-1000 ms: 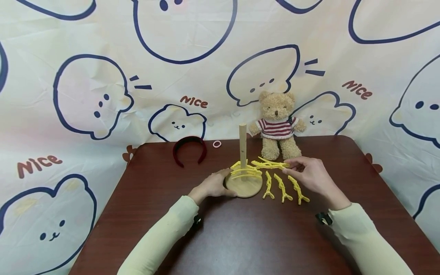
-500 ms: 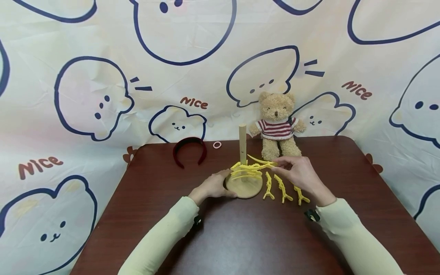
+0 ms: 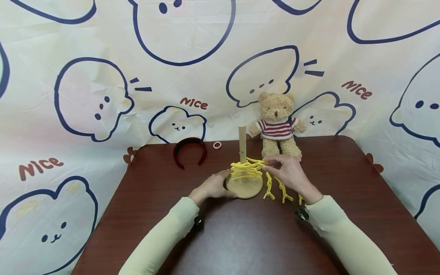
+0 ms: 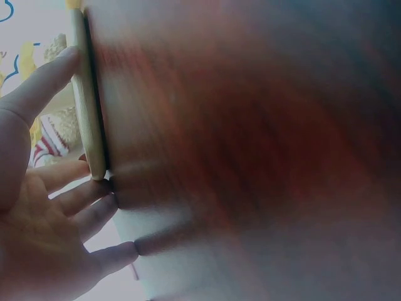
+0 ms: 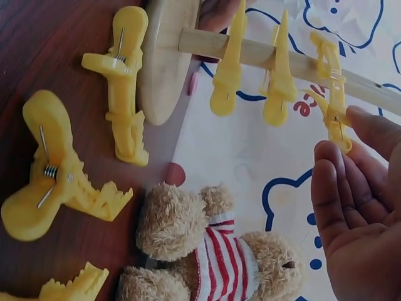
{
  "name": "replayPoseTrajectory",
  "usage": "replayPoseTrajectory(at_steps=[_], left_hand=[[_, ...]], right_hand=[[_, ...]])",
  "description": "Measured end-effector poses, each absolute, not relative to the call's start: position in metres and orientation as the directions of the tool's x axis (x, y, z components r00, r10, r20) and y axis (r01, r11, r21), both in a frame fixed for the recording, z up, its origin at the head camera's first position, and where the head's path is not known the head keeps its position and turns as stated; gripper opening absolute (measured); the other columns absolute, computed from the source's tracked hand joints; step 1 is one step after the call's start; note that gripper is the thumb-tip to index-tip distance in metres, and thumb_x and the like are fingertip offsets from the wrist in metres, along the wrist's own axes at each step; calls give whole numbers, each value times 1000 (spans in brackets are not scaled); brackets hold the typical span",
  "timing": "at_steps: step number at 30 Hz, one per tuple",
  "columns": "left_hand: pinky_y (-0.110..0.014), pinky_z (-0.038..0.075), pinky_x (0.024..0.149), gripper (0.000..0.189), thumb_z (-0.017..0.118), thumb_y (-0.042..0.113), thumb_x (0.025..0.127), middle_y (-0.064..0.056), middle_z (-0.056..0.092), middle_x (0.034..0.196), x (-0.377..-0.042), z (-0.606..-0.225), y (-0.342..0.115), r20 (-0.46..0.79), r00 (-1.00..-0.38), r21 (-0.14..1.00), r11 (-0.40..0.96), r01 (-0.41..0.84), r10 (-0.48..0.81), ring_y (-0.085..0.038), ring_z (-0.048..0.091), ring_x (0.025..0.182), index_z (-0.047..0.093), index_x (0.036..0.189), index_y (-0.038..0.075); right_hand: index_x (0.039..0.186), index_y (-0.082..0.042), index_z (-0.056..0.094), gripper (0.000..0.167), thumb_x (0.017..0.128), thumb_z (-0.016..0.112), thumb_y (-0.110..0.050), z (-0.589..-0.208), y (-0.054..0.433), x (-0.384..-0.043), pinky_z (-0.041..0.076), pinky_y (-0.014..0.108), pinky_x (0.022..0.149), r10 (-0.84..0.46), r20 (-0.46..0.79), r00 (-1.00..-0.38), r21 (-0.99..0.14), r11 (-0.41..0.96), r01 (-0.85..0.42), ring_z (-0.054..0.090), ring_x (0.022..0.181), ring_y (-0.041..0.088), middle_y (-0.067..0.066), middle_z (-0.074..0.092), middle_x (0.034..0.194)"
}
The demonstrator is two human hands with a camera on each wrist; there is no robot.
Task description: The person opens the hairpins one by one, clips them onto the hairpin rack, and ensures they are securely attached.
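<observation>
A wooden stand with a round base [image 3: 244, 191] and an upright post [image 3: 242, 143] is on the table. My left hand [image 3: 214, 185] holds the base's left rim, thumb and fingers spread around its edge. In the head view, my right hand [image 3: 288, 170] is just right of the post. It pinches the handle end of a yellow hair clip [image 5: 336, 103], whose jaws reach the post in the right wrist view. Lower on the post sit yellow clips [image 5: 227, 81], stuck out sideways. Loose yellow clips [image 3: 268, 186] lie right of the base, one partly hidden by the right hand.
A teddy bear [image 3: 277, 128] in a striped shirt sits at the back of the table, behind the right hand. Farther left at the back lie a dark red headband [image 3: 176, 152] and a small pale pink ring [image 3: 214, 145]. A printed cloth hangs behind the table.
My right hand has moved left with the hair clip, bringing it from beside the stand to the post. The left hand has stayed on the base.
</observation>
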State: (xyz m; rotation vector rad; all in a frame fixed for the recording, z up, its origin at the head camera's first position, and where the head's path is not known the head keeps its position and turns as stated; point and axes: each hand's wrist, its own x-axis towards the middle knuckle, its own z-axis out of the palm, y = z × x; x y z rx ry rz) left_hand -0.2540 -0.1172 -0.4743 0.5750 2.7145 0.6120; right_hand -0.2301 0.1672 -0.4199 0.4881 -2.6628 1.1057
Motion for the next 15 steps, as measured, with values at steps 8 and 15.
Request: replayPoseTrajectory(at_steps=[8,15], left_hand=[[-53,33,119,99,82,52,77,-9,38,161,-252,-471,-117,-194,-874,471,824,314,445,-32,38,147,34,156,15],[-50,34,118,100,82,52,77,-10,38,160,-252,-471,-117,-195,-873,465,826,318,447,-32,38,146,33,156,15]], right_hand=[[109,-14,77,26,86,79,-27,-421,160,-230,55,27,65,-235,368,-899,-642,636,-429,70,77,12,0,78,93],[107,-10,77,27,84,81,-23,-423,155,-232,54,25,64,-230,393,-890,-649,617,-446,70,74,12,4,78,91]])
